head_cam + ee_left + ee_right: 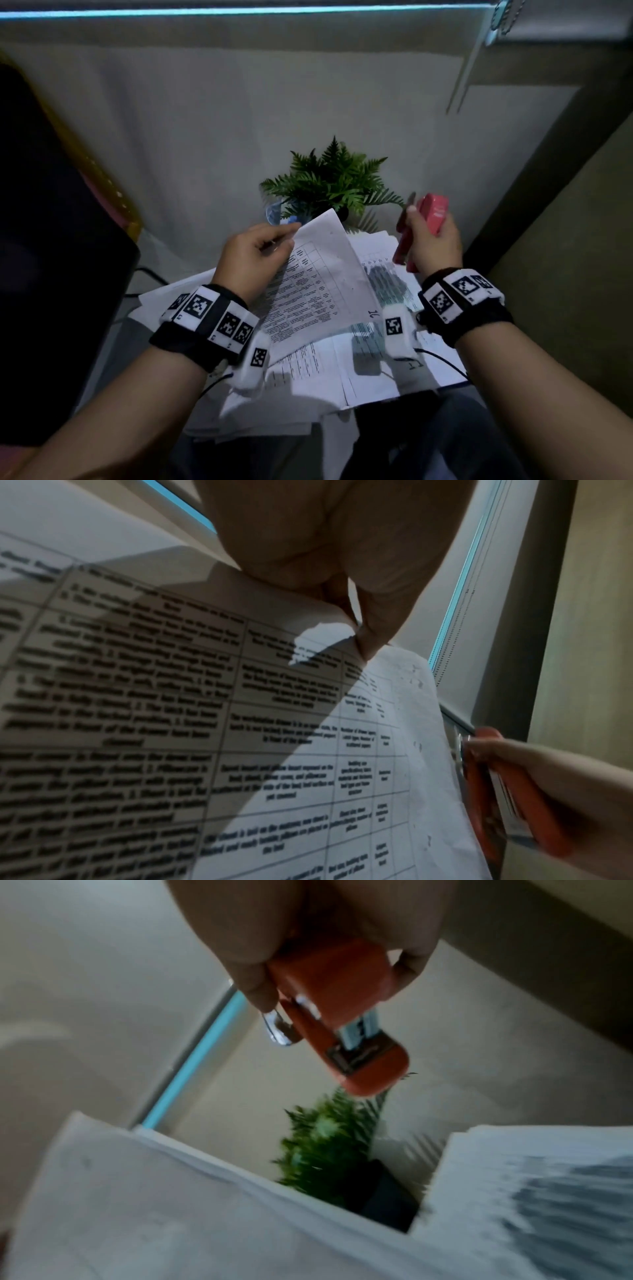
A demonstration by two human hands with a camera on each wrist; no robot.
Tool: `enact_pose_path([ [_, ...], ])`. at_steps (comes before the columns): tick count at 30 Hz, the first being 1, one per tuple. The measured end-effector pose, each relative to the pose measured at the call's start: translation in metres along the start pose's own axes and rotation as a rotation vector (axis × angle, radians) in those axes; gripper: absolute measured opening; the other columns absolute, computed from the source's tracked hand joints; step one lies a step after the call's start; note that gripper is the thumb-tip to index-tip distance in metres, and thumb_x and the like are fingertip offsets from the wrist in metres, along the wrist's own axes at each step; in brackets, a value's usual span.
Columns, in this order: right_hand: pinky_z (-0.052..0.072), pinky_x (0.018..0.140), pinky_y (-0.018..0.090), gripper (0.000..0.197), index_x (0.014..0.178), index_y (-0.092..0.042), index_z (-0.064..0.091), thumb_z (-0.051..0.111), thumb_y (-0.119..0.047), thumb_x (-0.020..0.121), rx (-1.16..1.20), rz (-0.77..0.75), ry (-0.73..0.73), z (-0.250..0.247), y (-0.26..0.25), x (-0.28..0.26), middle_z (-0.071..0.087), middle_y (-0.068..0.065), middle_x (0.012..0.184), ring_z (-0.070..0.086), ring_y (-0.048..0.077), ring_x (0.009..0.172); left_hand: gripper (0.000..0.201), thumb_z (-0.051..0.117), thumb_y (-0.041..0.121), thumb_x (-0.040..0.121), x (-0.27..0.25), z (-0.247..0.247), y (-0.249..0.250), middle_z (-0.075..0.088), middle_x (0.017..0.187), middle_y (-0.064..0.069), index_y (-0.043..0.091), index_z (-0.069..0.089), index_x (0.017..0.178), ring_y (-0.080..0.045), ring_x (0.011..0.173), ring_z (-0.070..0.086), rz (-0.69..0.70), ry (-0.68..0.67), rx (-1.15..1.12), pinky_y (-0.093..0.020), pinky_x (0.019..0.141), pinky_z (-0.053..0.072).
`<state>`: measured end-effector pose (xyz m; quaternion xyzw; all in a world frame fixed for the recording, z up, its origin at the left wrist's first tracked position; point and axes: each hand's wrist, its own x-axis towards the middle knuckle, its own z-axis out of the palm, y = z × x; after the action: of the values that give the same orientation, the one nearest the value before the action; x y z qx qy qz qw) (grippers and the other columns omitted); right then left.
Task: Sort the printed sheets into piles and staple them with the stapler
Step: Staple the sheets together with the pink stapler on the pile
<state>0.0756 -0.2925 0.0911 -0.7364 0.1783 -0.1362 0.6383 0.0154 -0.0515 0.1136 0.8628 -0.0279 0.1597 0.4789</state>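
My left hand (260, 250) pinches the top left corner of a set of printed sheets (318, 277) with a table on them and holds it tilted up over the desk. In the left wrist view the thumb and fingers (366, 642) clamp the held sheets (274, 750) at their upper edge. My right hand (431, 240) grips a red stapler (433, 214), raised just right of the sheets' top corner, its mouth a little apart. The stapler (346, 1015) shows its metal anvil in the right wrist view, blurred. More printed sheets (376, 359) lie spread underneath.
A small potted fern (329, 185) stands at the back of the desk against the wall. A dark monitor (51, 274) fills the left side. Thin black cables (442, 359) run from the wrist bands. A wall corner stands close on the right.
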Motion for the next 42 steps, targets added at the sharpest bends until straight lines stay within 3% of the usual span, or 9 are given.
enact_pose_path([
  [2, 0.052, 0.053, 0.032, 0.033, 0.109, -0.028, 0.047, 0.059, -0.047, 0.085, 0.158, -0.012, 0.011, 0.004, -0.022, -0.012, 0.061, 0.003, 0.087, 0.059, 0.021, 0.063, 0.027, 0.067, 0.011, 0.084, -0.008, -0.005, 0.011, 0.068, 0.096, 0.01, 0.025, 0.069, 0.107, 0.009, 0.089, 0.06, 0.024, 0.015, 0.001, -0.001, 0.082, 0.04],
  [4, 0.053, 0.06, 0.032, 0.049, 0.123, -0.023, 0.04, 0.056, -0.05, 0.086, 0.242, -0.019, 0.022, 0.006, -0.042, -0.027, 0.059, -0.003, 0.082, 0.059, 0.016, 0.066, 0.029, 0.067, 0.013, 0.084, -0.016, -0.01, 0.023, 0.065, 0.092, 0.018, 0.03, 0.067, 0.108, 0.012, 0.085, 0.058, 0.028, 0.018, 0.029, 0.003, 0.078, 0.037],
  [7, 0.043, 0.056, 0.017, 0.036, 0.114, -0.024, 0.035, 0.052, -0.046, 0.091, 0.236, -0.121, 0.011, 0.007, -0.059, -0.06, 0.055, -0.01, 0.077, 0.055, 0.004, 0.063, 0.028, 0.064, 0.017, 0.086, -0.025, -0.015, 0.034, 0.058, 0.084, 0.02, 0.026, 0.068, 0.112, 0.006, 0.078, 0.056, 0.035, 0.044, 0.11, 0.005, 0.071, 0.033],
  [15, 0.04, 0.051, 0.001, 0.034, 0.109, -0.032, 0.032, 0.058, -0.041, 0.088, 0.304, -0.185, 0.001, 0.012, -0.076, -0.125, 0.063, 0.011, 0.102, 0.062, 0.019, 0.077, 0.025, 0.065, 0.01, 0.085, -0.049, -0.027, 0.061, 0.059, 0.081, 0.019, 0.024, 0.072, 0.104, 0.008, 0.078, 0.055, 0.155, 0.025, 0.072, -0.001, 0.071, 0.035],
  [19, 0.045, 0.062, 0.015, 0.031, 0.108, -0.03, 0.035, 0.056, -0.043, 0.089, 0.361, -0.187, 0.05, 0.008, -0.091, -0.125, 0.061, 0.003, 0.09, 0.059, 0.014, 0.072, 0.027, 0.064, 0.008, 0.084, -0.059, -0.034, 0.073, 0.061, 0.084, 0.013, 0.026, 0.072, 0.103, 0.003, 0.084, 0.056, 0.208, -0.043, 0.064, -0.002, 0.072, 0.037],
  [23, 0.041, 0.077, 0.023, 0.054, 0.132, -0.019, 0.04, 0.051, -0.05, 0.089, 0.378, -0.127, 0.02, 0.008, -0.095, -0.126, 0.062, -0.004, 0.095, 0.059, 0.015, 0.087, 0.026, 0.064, 0.012, 0.085, -0.061, -0.038, 0.081, 0.066, 0.093, 0.01, 0.033, 0.07, 0.099, -0.001, 0.086, 0.059, 0.159, -0.037, 0.002, -0.01, 0.076, 0.043],
  [26, 0.05, 0.084, 0.031, 0.052, 0.123, -0.016, 0.051, 0.048, -0.055, 0.089, 0.379, -0.091, 0.05, 0.011, -0.098, -0.125, 0.066, 0.0, 0.095, 0.064, 0.019, 0.09, 0.027, 0.066, 0.012, 0.084, -0.061, -0.039, 0.083, 0.069, 0.092, 0.007, 0.037, 0.069, 0.095, -0.011, 0.08, 0.062, 0.132, -0.033, -0.049, -0.016, 0.074, 0.047],
  [38, 0.054, 0.082, 0.042, 0.054, 0.084, -0.013, 0.066, 0.049, -0.063, 0.083, 0.308, -0.095, 0.083, 0.022, -0.103, -0.116, 0.07, 0.009, 0.08, 0.067, 0.026, 0.081, 0.026, 0.064, 0.016, 0.087, -0.077, -0.038, 0.091, 0.063, 0.08, 0.025, 0.035, 0.066, 0.105, 0.004, 0.069, 0.054, 0.19, -0.072, -0.006, -0.004, 0.063, 0.04],
  [42, 0.054, 0.082, 0.042, 0.053, 0.084, -0.016, 0.065, 0.049, -0.066, 0.077, 0.324, -0.111, 0.08, 0.017, -0.105, -0.108, 0.07, 0.008, 0.08, 0.067, 0.026, 0.081, 0.024, 0.062, 0.036, 0.086, -0.082, -0.045, 0.076, 0.057, 0.087, 0.019, 0.038, 0.055, 0.109, -0.003, 0.082, 0.056, 0.119, -0.279, 0.333, -0.021, 0.07, 0.043],
])
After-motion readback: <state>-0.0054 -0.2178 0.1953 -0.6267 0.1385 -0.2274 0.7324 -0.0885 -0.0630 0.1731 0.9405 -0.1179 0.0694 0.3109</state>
